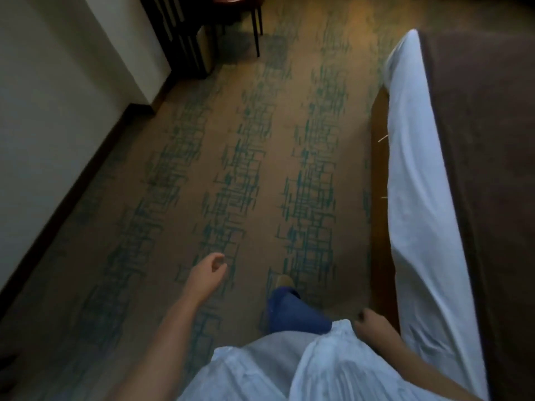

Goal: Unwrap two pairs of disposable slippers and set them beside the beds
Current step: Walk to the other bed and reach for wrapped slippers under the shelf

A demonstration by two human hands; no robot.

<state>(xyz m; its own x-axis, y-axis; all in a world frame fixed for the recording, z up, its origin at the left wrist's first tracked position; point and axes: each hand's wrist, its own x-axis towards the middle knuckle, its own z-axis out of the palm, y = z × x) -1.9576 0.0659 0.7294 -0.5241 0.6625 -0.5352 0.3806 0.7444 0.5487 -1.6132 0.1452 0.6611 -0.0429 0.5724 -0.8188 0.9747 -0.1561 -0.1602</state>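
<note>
No slippers or wrappers show in the head view. My left hand (207, 274) hangs over the patterned carpet, fingers loosely curled, holding nothing. My right hand (373, 322) is low near my hip, fingers curled in, with nothing visible in it. A bed (417, 175) with a white sheet and a dark brown cover runs along the right side, close to my right hand. Below me I see my white garment, a blue trouser leg and one foot (285, 282) stepping forward on the carpet.
A white wall with a dark skirting board (72, 180) runs along the left. At the far end stand a dark slatted cabinet (185, 39) and a chair with thin dark legs (256, 27). Carpet (246, 157) stretches between wall and bed.
</note>
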